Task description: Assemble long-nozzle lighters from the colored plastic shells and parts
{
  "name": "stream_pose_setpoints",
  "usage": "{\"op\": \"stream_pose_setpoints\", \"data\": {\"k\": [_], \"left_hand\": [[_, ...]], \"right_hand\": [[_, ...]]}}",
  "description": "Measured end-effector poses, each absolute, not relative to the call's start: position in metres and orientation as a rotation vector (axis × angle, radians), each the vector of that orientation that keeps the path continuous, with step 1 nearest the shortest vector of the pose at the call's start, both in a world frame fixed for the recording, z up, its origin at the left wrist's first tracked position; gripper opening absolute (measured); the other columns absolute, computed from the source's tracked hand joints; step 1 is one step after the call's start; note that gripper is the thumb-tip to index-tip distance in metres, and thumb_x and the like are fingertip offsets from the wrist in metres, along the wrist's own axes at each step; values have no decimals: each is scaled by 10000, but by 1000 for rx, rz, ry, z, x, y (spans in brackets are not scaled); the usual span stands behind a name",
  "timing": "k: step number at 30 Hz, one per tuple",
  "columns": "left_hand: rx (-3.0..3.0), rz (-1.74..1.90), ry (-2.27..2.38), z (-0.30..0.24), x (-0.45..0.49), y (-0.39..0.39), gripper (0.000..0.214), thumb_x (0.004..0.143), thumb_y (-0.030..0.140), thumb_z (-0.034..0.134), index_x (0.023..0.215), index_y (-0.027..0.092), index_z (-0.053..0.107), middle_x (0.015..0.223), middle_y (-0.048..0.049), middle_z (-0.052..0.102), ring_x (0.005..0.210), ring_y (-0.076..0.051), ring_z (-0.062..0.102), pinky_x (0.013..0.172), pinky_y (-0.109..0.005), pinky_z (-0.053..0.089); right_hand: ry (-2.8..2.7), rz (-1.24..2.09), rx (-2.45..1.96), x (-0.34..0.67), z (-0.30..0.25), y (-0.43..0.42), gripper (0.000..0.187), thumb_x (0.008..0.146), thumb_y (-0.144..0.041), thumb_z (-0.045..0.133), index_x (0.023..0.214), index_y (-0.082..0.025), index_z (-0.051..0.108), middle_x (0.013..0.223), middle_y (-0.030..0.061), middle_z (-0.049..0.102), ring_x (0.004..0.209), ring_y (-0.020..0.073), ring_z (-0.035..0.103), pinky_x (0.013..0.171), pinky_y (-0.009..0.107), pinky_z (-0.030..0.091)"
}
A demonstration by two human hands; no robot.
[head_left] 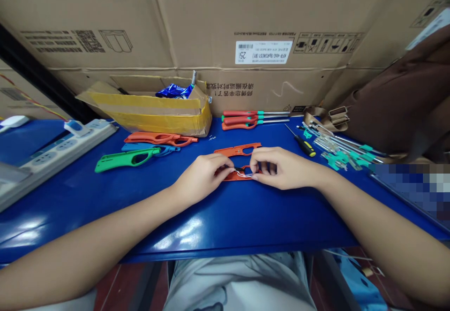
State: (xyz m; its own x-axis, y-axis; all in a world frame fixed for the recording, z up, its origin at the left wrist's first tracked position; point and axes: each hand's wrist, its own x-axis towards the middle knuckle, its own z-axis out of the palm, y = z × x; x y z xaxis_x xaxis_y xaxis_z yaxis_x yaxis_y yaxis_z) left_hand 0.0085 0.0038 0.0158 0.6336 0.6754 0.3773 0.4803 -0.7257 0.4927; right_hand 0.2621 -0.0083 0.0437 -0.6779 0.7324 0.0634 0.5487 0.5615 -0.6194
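Observation:
My left hand [202, 175] and my right hand [277, 166] meet over an orange plastic handle shell [235, 176] lying on the blue table [225, 217]. Both hands pinch small parts at its middle, where a thin white wire and a small dark piece [242, 171] show between the fingertips. A second orange shell half [239, 150] lies just behind the hands. The fingers of both hands are curled closed.
Green [126, 158], blue and orange shells [158, 138] lie at left. An open cardboard box [151, 109] stands behind them. Assembled orange lighters [253, 118], a screwdriver [302, 144], metal tubes with teal parts [337, 149], a power strip [59, 149], big cartons behind.

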Motion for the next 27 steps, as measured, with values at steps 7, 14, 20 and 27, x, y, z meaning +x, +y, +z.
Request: {"op": "stream_pose_setpoints", "data": {"k": [7, 14, 20, 27], "left_hand": [[2501, 788, 917, 14, 9, 4, 64, 932, 145, 663, 920, 165, 723, 890, -33, 761, 790, -164, 703, 741, -256, 526], [2494, 809, 908, 12, 10, 4, 81, 947, 183, 648, 918, 176, 723, 880, -30, 760, 783, -163, 702, 749, -256, 529], [2485, 835, 896, 10, 11, 4, 99, 955, 191, 632, 920, 179, 724, 884, -30, 763, 780, -161, 701, 749, -260, 533], [2463, 780, 926, 11, 12, 0, 172, 891, 297, 726, 1025, 190, 707, 888, -21, 760, 801, -172, 714, 729, -265, 544]], "right_hand": [[-2513, 823, -984, 260, 41, -7, 109, 876, -158, 616, 913, -164, 718, 809, 18, 669, 661, 103, 576, 617, 219, 449], [-2388, 683, -1071, 253, 26, -1, 123, 919, -281, 658, 968, -175, 695, 808, 15, 678, 644, 107, 556, 639, 230, 441], [-2433, 559, -986, 248, 19, -1, 107, 941, -258, 646, 1008, -195, 700, 938, 37, 744, 747, 141, 626, 718, 258, 458], [-2481, 438, -895, 251, 15, 1, 188, 982, -234, 575, 1064, -180, 735, 1004, 90, 748, 902, 193, 694, 810, 301, 518]]}}
